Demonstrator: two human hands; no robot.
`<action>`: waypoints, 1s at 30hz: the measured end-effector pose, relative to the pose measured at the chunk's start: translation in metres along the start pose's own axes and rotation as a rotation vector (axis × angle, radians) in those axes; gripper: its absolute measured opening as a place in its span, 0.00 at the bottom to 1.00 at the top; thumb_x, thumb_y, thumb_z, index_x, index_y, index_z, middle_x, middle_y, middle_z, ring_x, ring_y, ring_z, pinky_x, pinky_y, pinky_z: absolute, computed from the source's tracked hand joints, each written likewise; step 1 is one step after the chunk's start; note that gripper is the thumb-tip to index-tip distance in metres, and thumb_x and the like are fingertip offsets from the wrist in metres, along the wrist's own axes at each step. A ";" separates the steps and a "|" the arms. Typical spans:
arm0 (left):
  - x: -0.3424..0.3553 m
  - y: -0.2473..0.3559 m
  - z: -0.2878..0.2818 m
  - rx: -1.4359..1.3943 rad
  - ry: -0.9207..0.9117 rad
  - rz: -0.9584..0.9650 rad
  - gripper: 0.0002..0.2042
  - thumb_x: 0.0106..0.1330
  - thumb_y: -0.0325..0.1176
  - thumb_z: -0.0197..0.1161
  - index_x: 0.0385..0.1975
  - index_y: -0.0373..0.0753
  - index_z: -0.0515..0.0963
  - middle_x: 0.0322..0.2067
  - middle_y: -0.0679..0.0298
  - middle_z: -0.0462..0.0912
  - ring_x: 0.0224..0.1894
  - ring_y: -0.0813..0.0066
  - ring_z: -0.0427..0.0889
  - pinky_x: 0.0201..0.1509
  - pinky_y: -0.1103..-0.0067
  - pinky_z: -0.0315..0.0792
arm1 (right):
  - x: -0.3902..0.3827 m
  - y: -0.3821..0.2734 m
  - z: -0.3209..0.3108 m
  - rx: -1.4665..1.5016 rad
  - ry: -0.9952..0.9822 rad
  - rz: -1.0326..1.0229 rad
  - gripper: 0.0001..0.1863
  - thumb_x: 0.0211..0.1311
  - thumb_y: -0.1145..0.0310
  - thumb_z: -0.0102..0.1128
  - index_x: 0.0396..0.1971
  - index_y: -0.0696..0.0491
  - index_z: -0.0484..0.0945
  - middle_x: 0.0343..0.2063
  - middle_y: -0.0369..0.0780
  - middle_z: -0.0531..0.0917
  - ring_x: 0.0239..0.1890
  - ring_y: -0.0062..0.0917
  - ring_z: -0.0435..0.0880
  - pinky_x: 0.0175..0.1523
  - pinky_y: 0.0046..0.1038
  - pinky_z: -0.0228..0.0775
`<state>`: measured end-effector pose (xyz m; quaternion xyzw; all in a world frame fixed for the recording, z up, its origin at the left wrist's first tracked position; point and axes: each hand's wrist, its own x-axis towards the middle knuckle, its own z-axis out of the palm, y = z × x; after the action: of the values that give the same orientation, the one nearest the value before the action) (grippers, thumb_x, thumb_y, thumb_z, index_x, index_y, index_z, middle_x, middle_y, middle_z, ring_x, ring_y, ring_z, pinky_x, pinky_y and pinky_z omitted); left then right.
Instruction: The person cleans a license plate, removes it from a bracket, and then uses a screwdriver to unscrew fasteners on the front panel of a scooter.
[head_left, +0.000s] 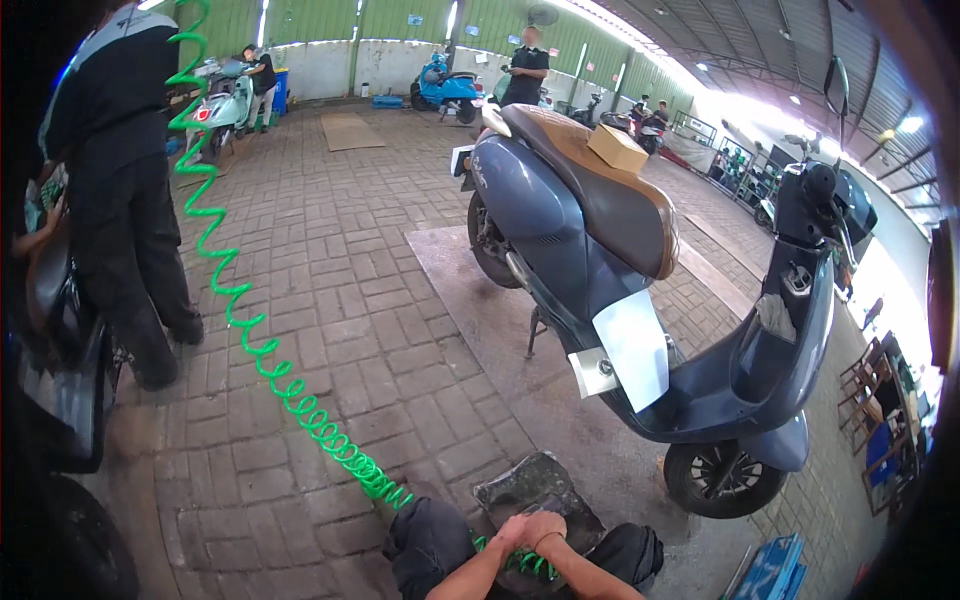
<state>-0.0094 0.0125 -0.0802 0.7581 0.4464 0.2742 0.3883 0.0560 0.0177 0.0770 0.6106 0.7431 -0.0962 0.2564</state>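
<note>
Your left hand (515,530) and right hand (545,527) meet just before the grey scooter (600,260), fingers closed on the green coiled hose (250,330) end; hose stretched out, scooter untouched.

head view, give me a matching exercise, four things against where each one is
Things:
1. box
2. coiled hose
3. scooter
4. hands

Places:
A. bottom edge, clasped together by a dark mat
B. on the brown seat
C. standing on a grey floor slab
D. trailing across the brick floor from upper left

Pairs: 1-B, 2-D, 3-C, 4-A
</note>
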 end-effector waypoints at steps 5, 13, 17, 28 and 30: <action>-0.005 0.033 -0.006 0.131 -0.032 -0.080 0.28 0.60 0.30 0.61 0.64 0.47 0.69 0.46 0.51 0.83 0.48 0.45 0.82 0.50 0.58 0.78 | -0.044 0.041 0.024 0.209 0.075 0.116 0.18 0.63 0.61 0.56 0.49 0.52 0.80 0.43 0.49 0.87 0.46 0.44 0.88 0.50 0.41 0.80; -0.005 0.067 -0.022 0.363 -0.091 -0.047 0.29 0.63 0.27 0.59 0.67 0.51 0.67 0.52 0.55 0.80 0.48 0.50 0.84 0.49 0.58 0.80 | -0.055 0.054 0.033 0.238 0.128 0.166 0.18 0.66 0.57 0.55 0.49 0.52 0.73 0.39 0.51 0.87 0.43 0.48 0.87 0.49 0.46 0.80; -0.004 0.067 -0.015 0.382 -0.119 -0.109 0.30 0.63 0.28 0.59 0.67 0.51 0.66 0.52 0.56 0.80 0.47 0.51 0.85 0.48 0.59 0.80 | -0.050 0.066 0.042 0.269 0.146 0.113 0.22 0.63 0.52 0.59 0.46 0.55 0.75 0.37 0.53 0.86 0.41 0.50 0.87 0.46 0.48 0.80; 0.001 0.030 0.027 0.231 -0.157 -0.065 0.36 0.59 0.24 0.62 0.70 0.48 0.58 0.66 0.50 0.63 0.69 0.37 0.62 0.66 0.52 0.67 | -0.032 0.076 0.084 0.395 0.015 0.160 0.21 0.61 0.57 0.55 0.44 0.59 0.83 0.42 0.53 0.86 0.49 0.50 0.85 0.56 0.43 0.78; 0.007 0.032 0.034 0.210 -0.162 -0.073 0.36 0.59 0.24 0.62 0.70 0.48 0.58 0.65 0.50 0.64 0.69 0.37 0.62 0.65 0.51 0.67 | -0.015 0.090 0.107 0.397 -0.081 0.118 0.21 0.61 0.57 0.55 0.43 0.57 0.85 0.44 0.52 0.86 0.51 0.49 0.84 0.57 0.43 0.77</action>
<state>0.0346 -0.0026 -0.0714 0.7973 0.4673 0.1497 0.3514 0.1723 -0.0225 0.0084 0.6874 0.6615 -0.2499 0.1660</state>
